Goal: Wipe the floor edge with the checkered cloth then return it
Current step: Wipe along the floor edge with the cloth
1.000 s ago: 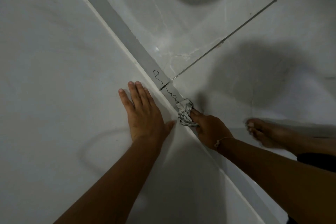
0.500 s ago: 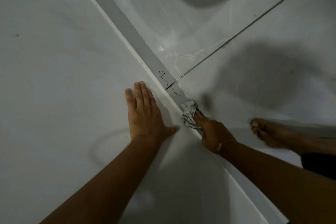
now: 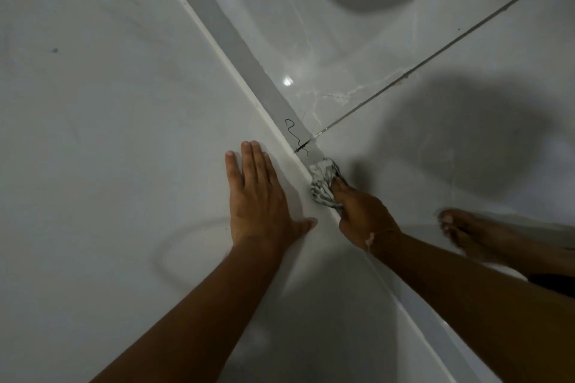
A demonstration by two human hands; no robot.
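Right hand [image 3: 362, 216] is closed around the checkered cloth [image 3: 323, 182], which is bunched and pressed onto the grey floor edge [image 3: 245, 50], just below the black scribble [image 3: 294, 134]. Cloth is judged light, soft and easily crumpled; best gripped as a wad, as held. Left hand [image 3: 256, 199] is laid flat and fully open on the white panel [image 3: 109, 134], nothing held. Bare foot [image 3: 485, 233] is seen on the tile.

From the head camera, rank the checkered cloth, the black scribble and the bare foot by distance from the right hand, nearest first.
1. checkered cloth: bunched in the right hand, on the floor edge.
2. black scribble: just beyond the cloth, up the grey strip.
3. bare foot: off to the right, on the floor.
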